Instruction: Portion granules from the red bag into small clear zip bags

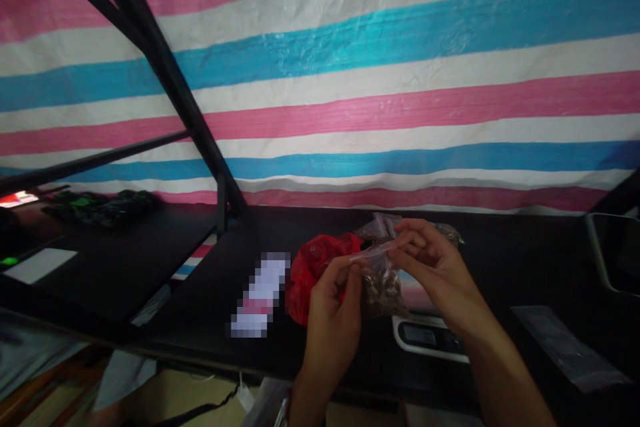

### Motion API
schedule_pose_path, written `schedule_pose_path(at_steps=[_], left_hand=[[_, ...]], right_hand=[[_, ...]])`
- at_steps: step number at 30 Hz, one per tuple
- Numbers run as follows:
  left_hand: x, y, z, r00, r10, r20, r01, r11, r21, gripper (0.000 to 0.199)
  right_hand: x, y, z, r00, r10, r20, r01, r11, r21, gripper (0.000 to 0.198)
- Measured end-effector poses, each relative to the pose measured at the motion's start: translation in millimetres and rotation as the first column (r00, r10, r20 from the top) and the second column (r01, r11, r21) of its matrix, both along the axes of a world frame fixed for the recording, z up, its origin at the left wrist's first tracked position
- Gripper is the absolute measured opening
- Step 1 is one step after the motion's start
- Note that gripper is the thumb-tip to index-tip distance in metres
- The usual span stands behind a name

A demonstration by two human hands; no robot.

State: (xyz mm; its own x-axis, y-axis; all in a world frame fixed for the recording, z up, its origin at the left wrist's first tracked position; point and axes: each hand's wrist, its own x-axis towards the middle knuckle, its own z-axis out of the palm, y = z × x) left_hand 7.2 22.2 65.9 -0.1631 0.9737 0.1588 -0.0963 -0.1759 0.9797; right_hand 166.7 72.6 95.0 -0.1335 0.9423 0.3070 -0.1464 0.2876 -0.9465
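A clear zip bag [383, 287] with brown dried bits in its lower part hangs between my two hands. My left hand [336, 293] pinches the left end of its top edge. At the right end, my right hand [425, 257] has its thumb and fingers closed on the same edge. Directly behind the bag lies a crumpled red plastic bag [310, 273]. Further back, another clear bag [375, 227] with dark contents is partly hidden by my hands. Below my right wrist rests a white digital scale [425, 335] with a small grey display, partly covered by my forearm.
The black table [500, 260] carries a flat clear bag [565, 347] at right and a blurred-out paper slip [263, 297] at left. A grey-rimmed object [615, 253] stands at the right edge. A black metal frame [170, 80] slants before the striped sheet [375, 100].
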Motion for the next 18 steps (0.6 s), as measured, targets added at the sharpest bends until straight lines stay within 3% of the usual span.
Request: schedule_pose_path(at_steps=[5,10,18], left_hand=[[-4.5,-1.7,1.8,0.998,0.052,-0.042,-0.051,0.998,0.027,0.029],[-7.3,-2.0,2.5,0.997,0.069,-0.045,-0.068,0.997,0.019,0.029],[-9.6,-2.4,7.5,0.996,0.077,-0.055,-0.074,0.996,0.048,0.026]], right_hand=[[-8.9,-2.9,-0.2,0.999,0.026,-0.019,-0.025,0.999,0.040,0.027],[-15.6,-4.1,-3.8,0.998,-0.060,-0.003,0.060,0.993,0.101,0.025],[-24.0,-6.1,-6.2,0.999,-0.045,0.027,0.042,0.995,0.093,0.028]])
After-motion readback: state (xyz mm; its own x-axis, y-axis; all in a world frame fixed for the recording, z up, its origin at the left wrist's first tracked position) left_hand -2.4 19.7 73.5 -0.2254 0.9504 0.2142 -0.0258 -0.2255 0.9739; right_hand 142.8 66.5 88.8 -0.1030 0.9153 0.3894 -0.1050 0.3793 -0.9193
